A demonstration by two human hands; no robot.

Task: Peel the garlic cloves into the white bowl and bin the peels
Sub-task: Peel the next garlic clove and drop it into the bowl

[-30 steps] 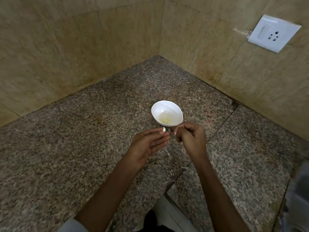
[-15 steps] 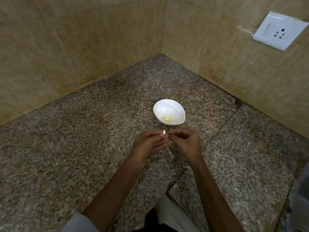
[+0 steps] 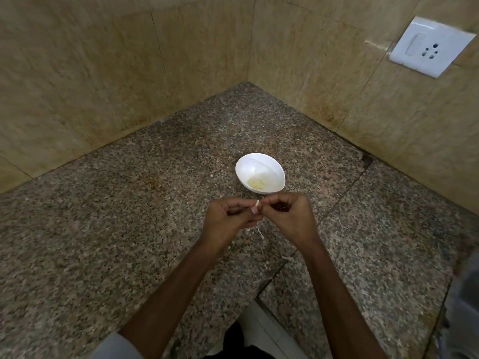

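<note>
Both hands have stayed low in the middle of the frame, just under the white bowl (image 3: 260,176), but now the left hand (image 3: 228,220) and right hand (image 3: 290,216) meet fingertip to fingertip, the fingers of both pinched on one garlic clove (image 3: 257,203). Peeled cloves (image 3: 256,183) lie in the bowl as before, and thin peels (image 3: 255,230) lie on the tabletop (image 3: 116,216) beneath the hands

Most of the garlic clove (image 3: 257,203) is hidden between the pinching fingertips of the left hand (image 3: 228,221) and right hand (image 3: 290,216); only its pale tip shows. The pale bits in the white bowl (image 3: 259,169) are too small to identify. A grey shape (image 3: 464,307) at the right edge is cut off and blurred
</note>
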